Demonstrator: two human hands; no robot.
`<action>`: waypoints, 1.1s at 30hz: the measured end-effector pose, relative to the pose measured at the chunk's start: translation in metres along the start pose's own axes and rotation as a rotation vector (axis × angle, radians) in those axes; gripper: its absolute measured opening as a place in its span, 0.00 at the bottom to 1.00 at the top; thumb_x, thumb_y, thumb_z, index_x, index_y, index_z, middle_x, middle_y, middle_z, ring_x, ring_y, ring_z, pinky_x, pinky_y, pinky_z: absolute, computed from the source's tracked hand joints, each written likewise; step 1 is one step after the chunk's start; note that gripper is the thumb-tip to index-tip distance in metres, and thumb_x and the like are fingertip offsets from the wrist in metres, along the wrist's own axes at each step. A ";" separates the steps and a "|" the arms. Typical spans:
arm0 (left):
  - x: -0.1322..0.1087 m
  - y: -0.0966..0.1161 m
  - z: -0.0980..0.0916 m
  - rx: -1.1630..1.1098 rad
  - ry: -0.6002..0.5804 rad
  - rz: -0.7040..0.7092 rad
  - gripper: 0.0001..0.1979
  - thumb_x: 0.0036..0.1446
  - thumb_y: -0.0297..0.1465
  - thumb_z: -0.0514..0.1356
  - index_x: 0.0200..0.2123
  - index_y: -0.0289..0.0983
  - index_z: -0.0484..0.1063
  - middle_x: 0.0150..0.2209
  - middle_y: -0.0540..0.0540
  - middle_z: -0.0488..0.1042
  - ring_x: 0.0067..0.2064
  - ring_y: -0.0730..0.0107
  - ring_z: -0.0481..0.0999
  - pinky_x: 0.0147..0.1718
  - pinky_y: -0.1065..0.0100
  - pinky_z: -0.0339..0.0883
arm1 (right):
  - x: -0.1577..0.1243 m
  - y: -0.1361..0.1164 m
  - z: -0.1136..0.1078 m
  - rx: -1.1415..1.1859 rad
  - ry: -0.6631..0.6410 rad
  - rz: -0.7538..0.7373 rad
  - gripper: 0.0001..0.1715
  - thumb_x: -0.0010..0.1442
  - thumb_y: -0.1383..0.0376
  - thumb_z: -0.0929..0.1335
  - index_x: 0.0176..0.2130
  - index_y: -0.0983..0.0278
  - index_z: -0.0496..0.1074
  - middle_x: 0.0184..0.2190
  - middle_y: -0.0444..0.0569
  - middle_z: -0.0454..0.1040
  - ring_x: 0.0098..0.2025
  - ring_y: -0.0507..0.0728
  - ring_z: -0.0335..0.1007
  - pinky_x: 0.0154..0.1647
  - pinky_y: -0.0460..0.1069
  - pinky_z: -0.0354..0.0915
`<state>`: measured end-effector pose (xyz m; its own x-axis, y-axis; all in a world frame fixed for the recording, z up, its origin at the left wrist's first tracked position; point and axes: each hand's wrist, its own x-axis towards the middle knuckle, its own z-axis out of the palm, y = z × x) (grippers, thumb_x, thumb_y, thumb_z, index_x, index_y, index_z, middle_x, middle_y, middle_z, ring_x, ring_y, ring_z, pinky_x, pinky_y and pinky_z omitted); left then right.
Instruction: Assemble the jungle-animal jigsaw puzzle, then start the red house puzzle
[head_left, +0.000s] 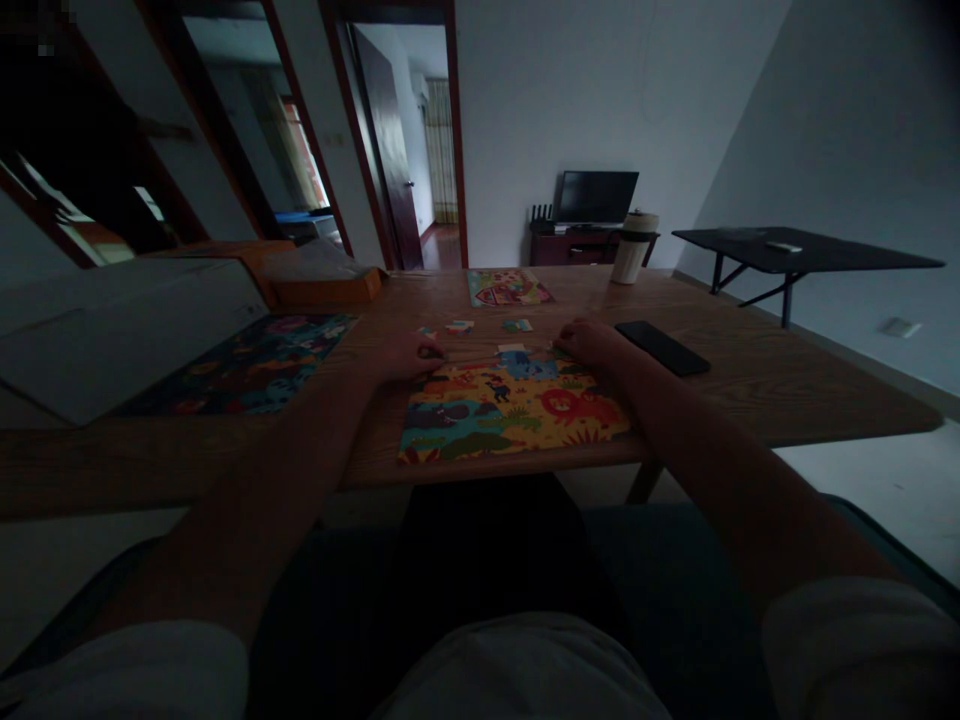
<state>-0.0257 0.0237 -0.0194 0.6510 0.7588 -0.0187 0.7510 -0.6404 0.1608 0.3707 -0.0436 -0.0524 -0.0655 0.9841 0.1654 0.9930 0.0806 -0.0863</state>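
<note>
A partly assembled jigsaw puzzle (517,410) with a lion, a hippo and other animals on a yellow ground lies in front of me near the table's edge. At its far left corner is my left hand (409,358), thumb and fingers curled together; what they hold, if anything, is hidden. My right hand (589,340) rests by the far right corner, its fingers closed on what looks like a small puzzle piece, mostly covered. Loose puzzle pieces (517,326) lie just beyond the puzzle, and one more loose piece (460,327) sits nearer my left hand.
A colourful picture sheet (510,287) lies farther back. To the right are a black phone (661,346) and a light bottle (631,250). A dark patterned sheet (255,365), a white box (135,325) and an orange box (326,290) take up the left of the wooden table (780,385).
</note>
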 end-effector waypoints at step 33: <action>0.002 -0.007 0.004 -0.050 -0.007 -0.022 0.22 0.66 0.43 0.61 0.58 0.41 0.81 0.48 0.42 0.83 0.45 0.59 0.81 0.44 0.65 0.70 | -0.013 0.027 -0.009 0.360 -0.140 0.039 0.19 0.66 0.60 0.74 0.56 0.59 0.83 0.55 0.55 0.83 0.55 0.66 0.80 0.61 0.59 0.71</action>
<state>-0.0293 0.0292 -0.0247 0.6356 0.7714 -0.0298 0.7586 -0.6170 0.2091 0.3989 -0.0553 -0.0484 -0.0656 0.9976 0.0220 0.8985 0.0686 -0.4337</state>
